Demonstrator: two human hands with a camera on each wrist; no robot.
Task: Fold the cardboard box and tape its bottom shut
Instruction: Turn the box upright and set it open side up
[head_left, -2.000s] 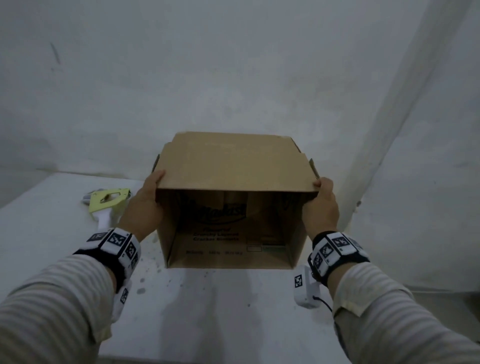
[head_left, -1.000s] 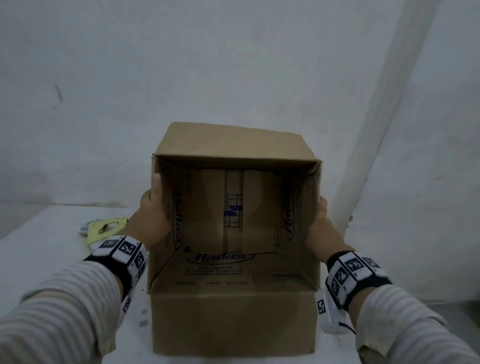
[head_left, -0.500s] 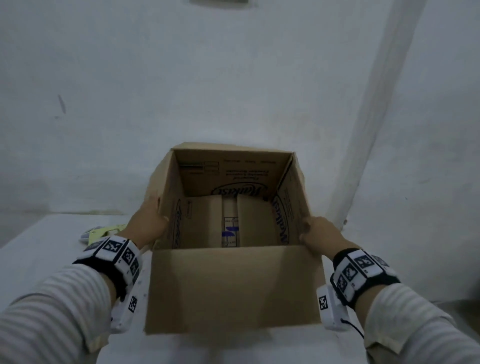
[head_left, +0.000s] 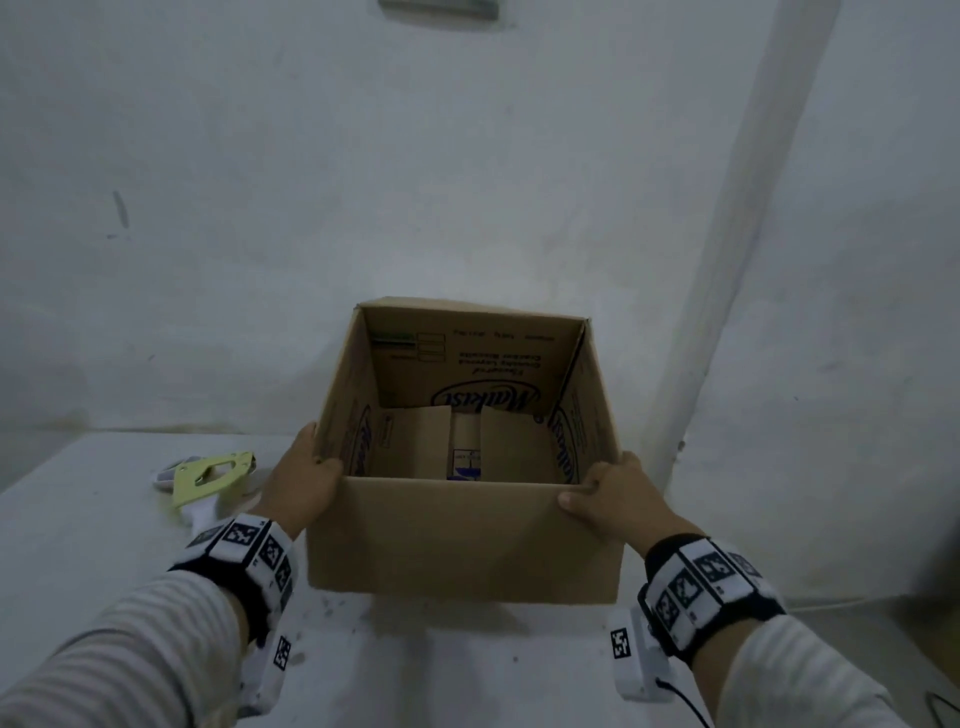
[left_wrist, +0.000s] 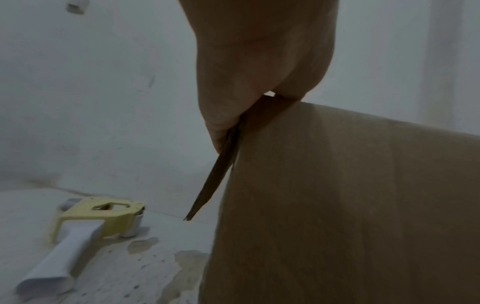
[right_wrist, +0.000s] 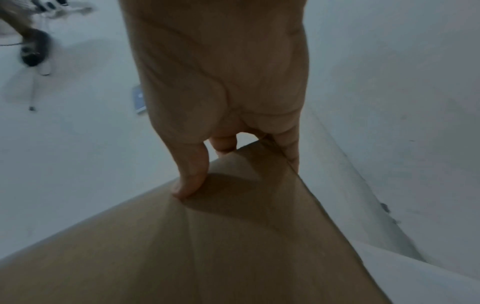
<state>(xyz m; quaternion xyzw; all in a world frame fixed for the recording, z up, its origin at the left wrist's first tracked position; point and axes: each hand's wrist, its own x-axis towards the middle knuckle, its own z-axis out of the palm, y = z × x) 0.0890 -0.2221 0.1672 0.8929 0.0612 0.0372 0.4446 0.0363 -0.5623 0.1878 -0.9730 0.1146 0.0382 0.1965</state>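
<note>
Cardboard box (head_left: 462, 540) upright, open-topped, flaps folded inside.

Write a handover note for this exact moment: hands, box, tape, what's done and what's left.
Left hand grips the cardboard box at its near-left top corner; right hand grips the near-right corner.
Box stands on the table, open side up. Inside, the bottom flaps are folded in with a gap between them.
Tape dispenser lies untouched on the table, left of the box.
Done: box folded.
Left: whether the bottom is taped cannot be seen from here; check.
</note>
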